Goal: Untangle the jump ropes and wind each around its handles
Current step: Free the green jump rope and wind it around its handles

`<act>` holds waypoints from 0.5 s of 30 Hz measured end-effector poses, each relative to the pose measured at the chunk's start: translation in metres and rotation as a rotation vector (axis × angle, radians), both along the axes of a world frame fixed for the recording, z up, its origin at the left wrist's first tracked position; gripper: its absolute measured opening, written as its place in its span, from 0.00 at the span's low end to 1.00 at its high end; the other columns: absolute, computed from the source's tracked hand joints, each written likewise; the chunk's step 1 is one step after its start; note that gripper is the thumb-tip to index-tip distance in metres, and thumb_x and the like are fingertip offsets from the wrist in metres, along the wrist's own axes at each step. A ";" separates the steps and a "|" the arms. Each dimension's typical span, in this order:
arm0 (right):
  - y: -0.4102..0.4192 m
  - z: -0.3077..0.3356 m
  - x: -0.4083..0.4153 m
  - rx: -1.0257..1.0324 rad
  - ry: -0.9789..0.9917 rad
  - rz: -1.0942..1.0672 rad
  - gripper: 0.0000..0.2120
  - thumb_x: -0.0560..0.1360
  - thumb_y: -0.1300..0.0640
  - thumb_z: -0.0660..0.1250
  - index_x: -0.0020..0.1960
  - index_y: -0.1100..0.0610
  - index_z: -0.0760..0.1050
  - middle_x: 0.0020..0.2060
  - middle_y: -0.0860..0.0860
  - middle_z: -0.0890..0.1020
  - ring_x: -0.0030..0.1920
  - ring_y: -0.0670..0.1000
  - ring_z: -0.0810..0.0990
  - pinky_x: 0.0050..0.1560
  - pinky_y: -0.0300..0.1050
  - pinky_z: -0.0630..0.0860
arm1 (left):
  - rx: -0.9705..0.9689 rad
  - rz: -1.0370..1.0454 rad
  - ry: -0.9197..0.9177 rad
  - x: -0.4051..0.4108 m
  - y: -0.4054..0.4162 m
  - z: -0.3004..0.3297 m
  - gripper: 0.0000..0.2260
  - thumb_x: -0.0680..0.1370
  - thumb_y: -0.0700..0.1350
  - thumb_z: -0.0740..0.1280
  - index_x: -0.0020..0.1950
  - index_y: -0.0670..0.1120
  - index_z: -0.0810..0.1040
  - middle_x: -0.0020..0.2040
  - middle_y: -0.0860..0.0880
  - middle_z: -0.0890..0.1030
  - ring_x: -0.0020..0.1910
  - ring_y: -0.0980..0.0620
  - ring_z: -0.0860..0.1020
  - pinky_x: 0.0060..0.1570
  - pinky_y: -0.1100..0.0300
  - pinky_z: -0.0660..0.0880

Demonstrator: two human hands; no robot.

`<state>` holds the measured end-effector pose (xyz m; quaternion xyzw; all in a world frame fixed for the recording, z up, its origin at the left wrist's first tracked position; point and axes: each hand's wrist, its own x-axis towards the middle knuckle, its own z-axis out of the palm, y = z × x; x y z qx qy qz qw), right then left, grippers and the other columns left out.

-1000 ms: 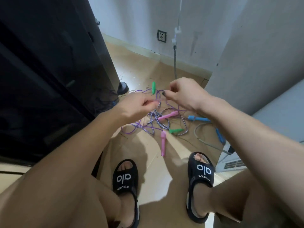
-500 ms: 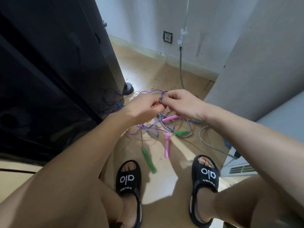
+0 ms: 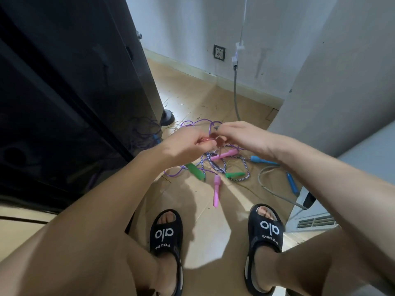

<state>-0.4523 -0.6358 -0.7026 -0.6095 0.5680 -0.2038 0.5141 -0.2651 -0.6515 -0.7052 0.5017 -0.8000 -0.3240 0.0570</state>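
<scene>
Pinching a thin cord between them, my left hand (image 3: 184, 144) and my right hand (image 3: 241, 136) meet above the floor (image 3: 192, 95), fingertips almost touching. The fingers of both hands are curled tight on the same small spot, where a loop of the purple rope (image 3: 205, 121) rises behind my knuckles; exactly which strand each hand grips is hidden by the fingers themselves.

Below my hands the jump ropes lie in one heap on the tan floor. A blue-and-white braided rope (image 3: 245, 167) curls through the middle of it, crossing the purple one several times. One green handle (image 3: 194, 170) hangs tilted just beneath my left hand, and a second green handle (image 3: 235, 174) lies to its right inside the braided loop. A pink handle (image 3: 224, 154) rests near the top of the heap under my right hand, and another pink handle (image 3: 216, 190) lies pointing toward my feet. Two blue handles sit to the right: one (image 3: 259, 160) beside my right wrist, the other (image 3: 292, 184) nearer a white vented unit (image 3: 312, 222).

My feet in black sandals (image 3: 165, 233) stand on either side, near the heap. A dark cabinet (image 3: 74, 92) stands at my left, and a grey cable (image 3: 235, 92) hangs down the wall past a socket (image 3: 219, 52).
</scene>
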 end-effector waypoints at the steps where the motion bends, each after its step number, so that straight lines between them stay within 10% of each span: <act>1: 0.001 -0.002 0.006 -0.004 -0.012 0.037 0.16 0.80 0.52 0.62 0.35 0.51 0.77 0.37 0.50 0.81 0.40 0.48 0.77 0.50 0.44 0.72 | -0.011 -0.003 0.014 -0.002 0.000 0.002 0.17 0.81 0.48 0.63 0.31 0.54 0.72 0.24 0.57 0.67 0.27 0.57 0.65 0.28 0.63 0.60; 8: -0.006 -0.005 -0.015 -0.055 0.127 0.032 0.15 0.79 0.50 0.66 0.35 0.55 0.74 0.26 0.46 0.74 0.30 0.46 0.74 0.35 0.39 0.71 | 0.001 -0.011 0.022 0.015 -0.007 -0.002 0.22 0.80 0.56 0.66 0.33 0.49 0.60 0.28 0.55 0.62 0.28 0.56 0.61 0.30 0.59 0.58; 15: -0.017 -0.013 -0.057 -0.100 0.467 0.126 0.18 0.77 0.46 0.66 0.35 0.56 0.70 0.28 0.47 0.67 0.32 0.48 0.65 0.37 0.47 0.64 | 0.091 -0.082 -0.019 0.027 -0.016 -0.007 0.17 0.82 0.55 0.63 0.36 0.50 0.75 0.29 0.54 0.68 0.29 0.53 0.68 0.33 0.59 0.68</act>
